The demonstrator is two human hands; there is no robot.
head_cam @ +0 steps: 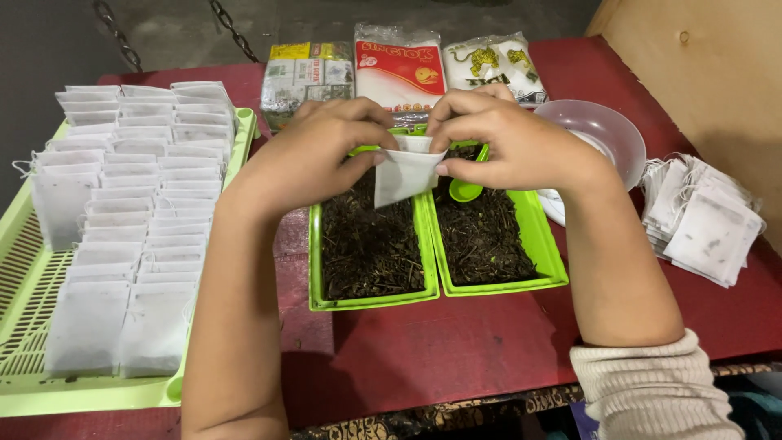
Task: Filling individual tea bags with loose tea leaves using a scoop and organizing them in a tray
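Note:
Both hands hold one small white paper pouch [403, 173] above two green trays of dark loose tea leaves. My left hand [322, 151] pinches its left top edge, my right hand [505, 143] its right top edge. Under the pouch sit the left green tray [371, 300] and the right green tray [542, 244], side by side. A green scoop [466, 190] lies in the right tray, just below my right hand.
A large light-green slotted tray [32, 277] at left carries several rows of white pouches [134, 220]. A stack of flat pouches [705, 216] lies at right beside a clear plastic bowl [607, 130]. Three packets [399, 69] stand at the back of the red table [456, 342].

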